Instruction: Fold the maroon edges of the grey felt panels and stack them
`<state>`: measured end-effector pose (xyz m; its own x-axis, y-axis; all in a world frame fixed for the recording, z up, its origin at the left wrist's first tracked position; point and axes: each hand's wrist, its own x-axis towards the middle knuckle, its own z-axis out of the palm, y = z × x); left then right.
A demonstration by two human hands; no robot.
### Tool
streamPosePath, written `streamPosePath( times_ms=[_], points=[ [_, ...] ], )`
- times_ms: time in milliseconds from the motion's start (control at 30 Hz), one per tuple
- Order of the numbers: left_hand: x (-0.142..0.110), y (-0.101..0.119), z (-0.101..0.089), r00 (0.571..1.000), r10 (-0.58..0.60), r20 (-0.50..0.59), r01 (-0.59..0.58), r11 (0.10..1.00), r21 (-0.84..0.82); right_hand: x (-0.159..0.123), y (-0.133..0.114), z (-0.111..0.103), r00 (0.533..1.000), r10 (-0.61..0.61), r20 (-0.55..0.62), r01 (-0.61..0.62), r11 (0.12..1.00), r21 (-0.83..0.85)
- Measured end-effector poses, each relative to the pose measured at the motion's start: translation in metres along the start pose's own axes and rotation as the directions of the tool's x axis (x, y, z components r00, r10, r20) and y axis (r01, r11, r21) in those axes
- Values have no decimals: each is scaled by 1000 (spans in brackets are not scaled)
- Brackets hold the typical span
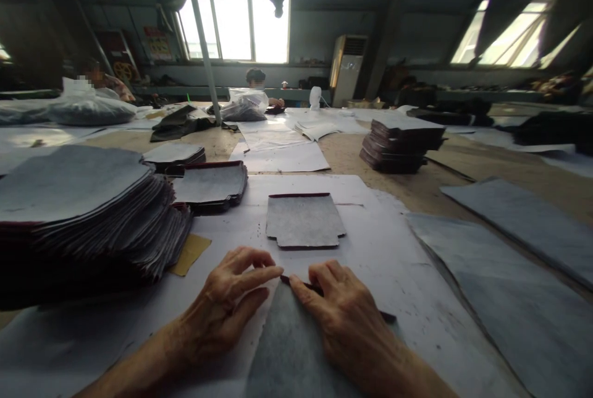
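Note:
A grey-backed sheet (285, 348) lies in front of me with a narrow dark edge strip (388, 317) along its far side. I cannot tell whether this strip is a folded edge or a separate piece. My right hand (345, 308) presses on the strip, thumb stretched along it and fingers curled over it. At the strip's left end is the index fingertip of my left hand (238, 293), whose thumb and fingers are apart and hold nothing. Just beyond both hands, a notched grey piece (306, 220) with a dark red far edge lies flat on white paper (384, 249).
To the left rise a tall stack of grey-backed pieces (74, 178) and a smaller stack (210, 183), with a yellow scrap (191, 254) beside them. Larger grey sheets (504, 287) lie at right. Farther back stand a dark stack (401, 144) and a pole (204, 39); people sit beyond.

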<state>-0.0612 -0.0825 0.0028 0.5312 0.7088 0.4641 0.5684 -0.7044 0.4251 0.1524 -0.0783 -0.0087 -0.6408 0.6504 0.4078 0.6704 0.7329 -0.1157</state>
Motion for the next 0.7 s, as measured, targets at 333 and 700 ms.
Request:
streamPosePath(
  times_ms=[333, 700],
  points=[
    [4, -1, 11, 985, 104, 137, -127, 976, 174, -3, -7, -5, 977, 210, 39, -210, 978, -9],
    [-4, -21, 12, 966, 255, 49, -260, 957, 129, 10, -28, -15, 994, 109, 16, -109, 994, -21]
  ],
)
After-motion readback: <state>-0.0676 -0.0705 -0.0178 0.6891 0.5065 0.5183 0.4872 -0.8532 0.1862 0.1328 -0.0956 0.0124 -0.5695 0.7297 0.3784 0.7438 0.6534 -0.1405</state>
